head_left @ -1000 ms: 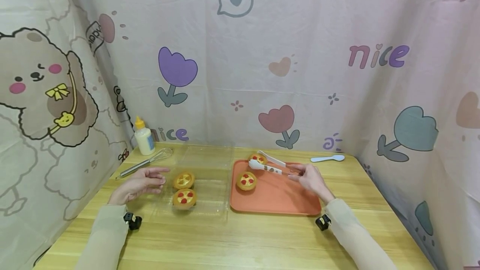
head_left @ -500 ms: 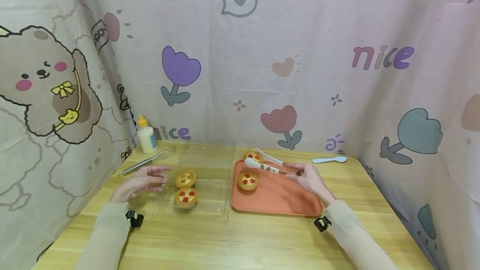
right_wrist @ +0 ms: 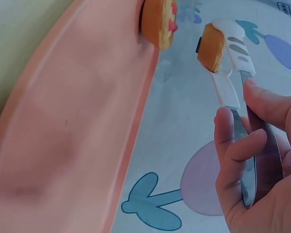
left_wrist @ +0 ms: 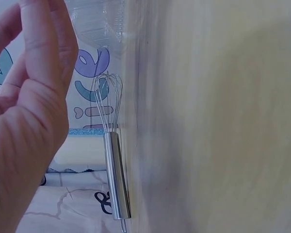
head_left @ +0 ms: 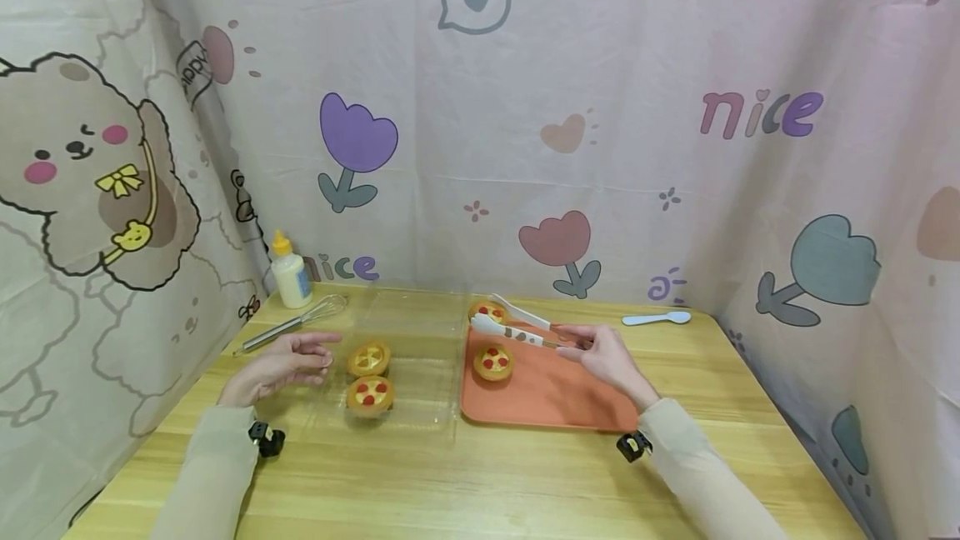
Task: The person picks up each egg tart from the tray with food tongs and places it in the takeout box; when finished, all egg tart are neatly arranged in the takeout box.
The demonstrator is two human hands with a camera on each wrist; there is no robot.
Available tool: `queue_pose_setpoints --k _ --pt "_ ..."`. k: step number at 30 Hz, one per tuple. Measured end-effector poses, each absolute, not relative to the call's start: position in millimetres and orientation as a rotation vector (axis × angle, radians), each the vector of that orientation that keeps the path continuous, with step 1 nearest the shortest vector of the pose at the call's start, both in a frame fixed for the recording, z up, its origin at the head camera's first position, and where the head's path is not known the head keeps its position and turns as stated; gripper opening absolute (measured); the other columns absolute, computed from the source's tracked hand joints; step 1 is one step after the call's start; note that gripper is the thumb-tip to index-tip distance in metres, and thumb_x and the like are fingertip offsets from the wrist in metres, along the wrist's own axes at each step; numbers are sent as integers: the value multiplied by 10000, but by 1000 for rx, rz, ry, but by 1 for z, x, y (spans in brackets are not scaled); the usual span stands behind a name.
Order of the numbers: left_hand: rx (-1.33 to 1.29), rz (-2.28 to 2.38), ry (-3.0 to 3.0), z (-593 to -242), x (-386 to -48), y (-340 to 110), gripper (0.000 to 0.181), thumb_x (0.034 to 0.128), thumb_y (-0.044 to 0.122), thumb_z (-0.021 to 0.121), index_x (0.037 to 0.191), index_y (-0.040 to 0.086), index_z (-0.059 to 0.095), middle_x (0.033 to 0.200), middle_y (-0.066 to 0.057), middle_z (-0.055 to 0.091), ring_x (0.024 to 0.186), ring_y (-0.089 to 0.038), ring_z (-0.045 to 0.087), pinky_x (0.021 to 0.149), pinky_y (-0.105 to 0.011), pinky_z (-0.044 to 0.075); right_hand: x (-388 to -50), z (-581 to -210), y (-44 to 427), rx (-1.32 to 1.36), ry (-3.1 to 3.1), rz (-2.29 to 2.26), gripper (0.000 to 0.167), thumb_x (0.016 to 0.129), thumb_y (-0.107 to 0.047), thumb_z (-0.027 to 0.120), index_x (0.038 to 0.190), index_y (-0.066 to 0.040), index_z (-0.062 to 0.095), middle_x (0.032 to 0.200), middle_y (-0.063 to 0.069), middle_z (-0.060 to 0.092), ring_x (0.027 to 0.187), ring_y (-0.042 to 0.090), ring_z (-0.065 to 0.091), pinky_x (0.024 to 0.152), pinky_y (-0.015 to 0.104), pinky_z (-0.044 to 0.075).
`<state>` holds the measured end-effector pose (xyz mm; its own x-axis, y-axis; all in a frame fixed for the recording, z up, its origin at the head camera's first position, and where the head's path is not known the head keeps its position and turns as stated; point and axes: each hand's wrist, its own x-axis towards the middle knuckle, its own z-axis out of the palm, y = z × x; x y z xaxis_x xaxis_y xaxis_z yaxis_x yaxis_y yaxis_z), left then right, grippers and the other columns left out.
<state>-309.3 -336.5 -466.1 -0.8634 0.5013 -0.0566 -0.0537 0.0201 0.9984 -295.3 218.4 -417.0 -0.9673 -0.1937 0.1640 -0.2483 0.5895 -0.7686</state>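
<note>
My right hand (head_left: pixel 606 357) pinches the handles of the tongs (head_left: pixel 517 332), whose white tips hold a small tart (head_left: pixel 487 312) above the back left edge of the orange tray (head_left: pixel 570 407). In the right wrist view, the tart (right_wrist: pixel 212 48) sits between the tong tips, away from the tray. Another tart (head_left: pixel 493 363) with red pieces rests on the tray's left part. Two tarts, one (head_left: pixel 368 359) behind the other (head_left: pixel 370 396), lie in the clear container (head_left: pixel 423 415). Beside its left edge, my left hand (head_left: pixel 277 365) hovers with relaxed fingers, holding nothing.
A whisk (head_left: pixel 294 325) lies behind my left hand, with a white bottle (head_left: pixel 291 275) with a yellow cap at the back left corner. The container's clear lid (head_left: pixel 411 311) stands open at the back. A pale spoon (head_left: pixel 656 318) lies at the back right.
My right hand has moved left with the tongs, and the gripped tart has shifted left from over the tray toward the container. My left hand has stayed nearly still.
</note>
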Motion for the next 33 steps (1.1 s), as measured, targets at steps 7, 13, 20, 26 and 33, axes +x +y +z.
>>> queue_pose_setpoints --k 7,13,20,26,33 --pt "472 1896 1915 -468 -310 -337 511 970 0 556 1446 -60 377 1070 -87 673 945 -188 683 848 -348 610 -291 -413 206 410 -2730 1393 376 859 -186 765 1229 -193 701 1249 41 685 1113 240 665 838 265 598" --pt "492 1907 1885 -469 -310 -338 505 977 -21 529 1449 -76 356 1069 -81 679 944 -176 685 845 -342 610 -288 -411 195 450 -2764 1324 369 862 -213 761 1226 -239 704 1216 -4 701 714 104 613 548 168 469" --pt "487 1906 1893 -468 -310 -337 493 976 -17 534 1445 -53 388 1065 -82 682 933 -166 684 827 -323 614 -287 -411 183 596 -2757 1315 398 865 -222 757 1255 -187 686 1220 59 698 609 90 571 494 170 424" --pt "496 1910 1871 -469 -310 -338 501 981 -38 510 1454 -74 350 1056 -80 692 923 -167 688 831 -331 614 -285 -413 171 683 -2754 1386 416 880 -220 742 1278 -131 664 1258 106 673 1053 251 683 782 230 582" --pt "500 1912 1866 -467 -310 -338 494 980 -40 510 1451 -66 364 1054 -69 692 916 -158 687 826 -321 614 -285 -413 156 722 -2748 1335 366 877 -170 739 1240 -153 695 1197 113 702 906 141 694 695 225 557"
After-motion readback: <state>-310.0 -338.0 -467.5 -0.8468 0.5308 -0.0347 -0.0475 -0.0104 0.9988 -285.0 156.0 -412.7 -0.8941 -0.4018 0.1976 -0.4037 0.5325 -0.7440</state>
